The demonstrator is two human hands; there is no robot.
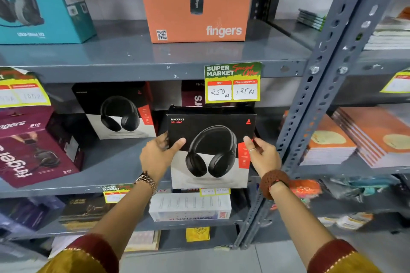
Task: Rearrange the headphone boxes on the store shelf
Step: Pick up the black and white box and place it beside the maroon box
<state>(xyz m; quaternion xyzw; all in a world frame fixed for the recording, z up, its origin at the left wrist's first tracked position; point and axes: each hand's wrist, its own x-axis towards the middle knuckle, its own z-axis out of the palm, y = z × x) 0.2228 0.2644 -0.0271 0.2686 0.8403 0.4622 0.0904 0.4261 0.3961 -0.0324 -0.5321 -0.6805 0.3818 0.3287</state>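
A black-and-white Rockerz headphone box (210, 148) is held upright in front of the middle shelf (115, 162). My left hand (159, 155) grips its left edge and my right hand (261, 155) grips its right edge. A matching black-and-white box (119, 111) stands tilted further back on the same shelf to the left. Two maroon Fingers boxes (33, 153) lie at the far left of that shelf. Behind the held box another maroon box (193, 93) is partly hidden. On the top shelf stand an orange Fingers box (197, 2) and a teal box (42, 2).
A price tag (233, 83) hangs from the top shelf's edge just above the held box. A slotted grey upright (319, 86) stands close to the right. Stacked notebooks (363, 137) fill the neighbouring rack. A white box (190, 206) lies on the lower shelf.
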